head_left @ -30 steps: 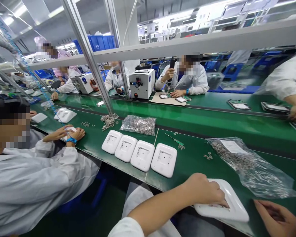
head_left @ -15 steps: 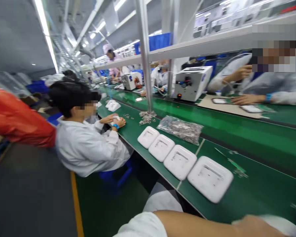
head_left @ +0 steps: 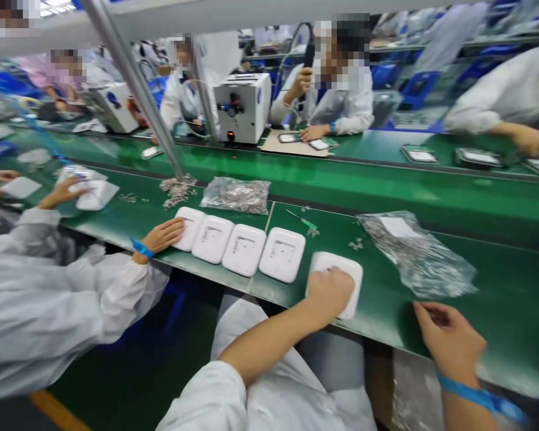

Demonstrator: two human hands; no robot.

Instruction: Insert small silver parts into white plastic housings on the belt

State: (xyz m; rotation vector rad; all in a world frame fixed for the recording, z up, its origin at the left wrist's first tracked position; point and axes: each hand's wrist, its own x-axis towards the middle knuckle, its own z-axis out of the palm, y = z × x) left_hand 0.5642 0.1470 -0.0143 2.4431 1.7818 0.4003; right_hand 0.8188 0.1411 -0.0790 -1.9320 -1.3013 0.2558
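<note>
My left hand (head_left: 331, 293) lies over a white square housing (head_left: 353, 272) near the bench edge, its fingers curled; whatever they may hold is hidden. To the right, my right hand (head_left: 451, 341) is at the edge of the green bench, fingers curled with thumb and forefinger close together; what is between them is too small to tell. A blue band circles the right wrist. More white housings (head_left: 282, 254) lie in a row left of my left hand. Beyond my right hand rests a clear bag of small metal parts (head_left: 415, 251).
A co-worker's hand (head_left: 164, 235) touches the leftmost housing in the row. Another bag of parts (head_left: 237, 194) and a loose pile (head_left: 177, 190) lie behind. A green-handled tool (head_left: 308, 224) lies near small parts. A metal post (head_left: 135, 90) rises at the back left.
The view has swung right, bringing both my hands and a fifth housing into sight. The co-worker's hand at the left now touches the end housing of the row.
</note>
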